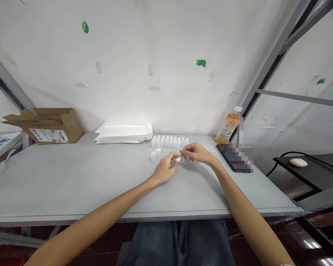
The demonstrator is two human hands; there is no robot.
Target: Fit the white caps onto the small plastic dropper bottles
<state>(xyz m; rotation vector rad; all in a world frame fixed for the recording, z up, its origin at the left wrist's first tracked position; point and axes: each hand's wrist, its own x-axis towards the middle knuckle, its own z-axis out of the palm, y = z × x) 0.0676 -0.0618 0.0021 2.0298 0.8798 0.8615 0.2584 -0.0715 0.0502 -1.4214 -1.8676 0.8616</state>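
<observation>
Fingertips [184, 149] of the right hand [197, 153] curled inward and, with the left hand [165, 169], pinched a small white plastic piece [179, 159] between them, just above the grey table [72, 177]. Near the left hand stood a small translucent plastic bottle [153, 156], with a row of similar bottles [169, 142] behind it. Farther back lay a stack of white paper envelopes [123, 133], a cardboard box [48, 125] and an orange drink bottle [229, 127].
</observation>
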